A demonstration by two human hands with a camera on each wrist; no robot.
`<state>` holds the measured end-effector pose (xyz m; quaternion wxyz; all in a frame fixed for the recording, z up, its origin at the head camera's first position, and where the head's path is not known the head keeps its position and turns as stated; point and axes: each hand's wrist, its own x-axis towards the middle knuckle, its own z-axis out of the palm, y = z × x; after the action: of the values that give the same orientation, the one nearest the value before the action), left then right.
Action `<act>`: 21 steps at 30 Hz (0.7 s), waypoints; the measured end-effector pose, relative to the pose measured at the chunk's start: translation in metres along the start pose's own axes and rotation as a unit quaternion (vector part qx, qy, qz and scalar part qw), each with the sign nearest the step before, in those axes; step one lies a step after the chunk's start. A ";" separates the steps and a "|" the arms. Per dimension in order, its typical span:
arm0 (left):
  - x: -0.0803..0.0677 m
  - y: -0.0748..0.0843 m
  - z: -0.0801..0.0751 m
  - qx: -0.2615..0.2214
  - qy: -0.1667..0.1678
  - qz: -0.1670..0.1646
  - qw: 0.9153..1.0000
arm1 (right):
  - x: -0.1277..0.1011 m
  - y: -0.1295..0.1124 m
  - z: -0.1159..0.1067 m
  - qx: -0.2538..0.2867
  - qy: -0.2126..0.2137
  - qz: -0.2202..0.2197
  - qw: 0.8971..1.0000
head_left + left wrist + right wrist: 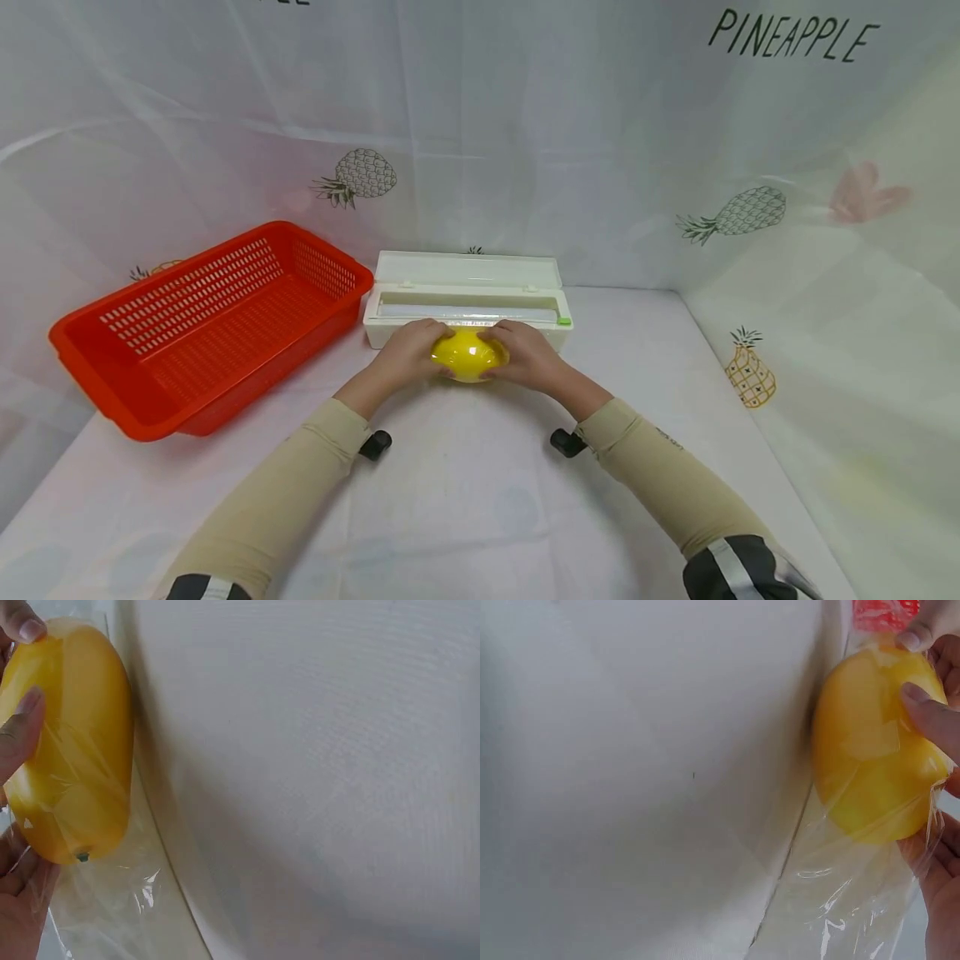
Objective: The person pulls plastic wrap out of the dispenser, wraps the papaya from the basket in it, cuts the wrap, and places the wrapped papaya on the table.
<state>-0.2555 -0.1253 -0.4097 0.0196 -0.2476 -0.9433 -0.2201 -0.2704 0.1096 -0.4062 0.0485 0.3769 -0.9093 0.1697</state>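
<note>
Yellow fruit (468, 353), smooth and oval, sits on the white table (465, 492) just in front of the open white cling-film dispenser (468, 300), with clear cling film (840, 900) drawn over it. The left hand (405, 352) and right hand (529, 353) cup it from either side, fingers curled round it and pressing the film against its skin. A red perforated basket (202, 325) stands to the left.
</note>
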 end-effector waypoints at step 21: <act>0.000 0.003 0.007 0.011 -0.042 -0.034 0.998 | -0.023 0.016 0.005 0.141 -0.062 0.054 0.987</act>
<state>-0.2538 -0.1203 -0.4144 -0.0249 -0.2246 -0.9536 -0.1992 -0.2647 0.1340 -0.4198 -0.0712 0.3402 -0.8964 0.2751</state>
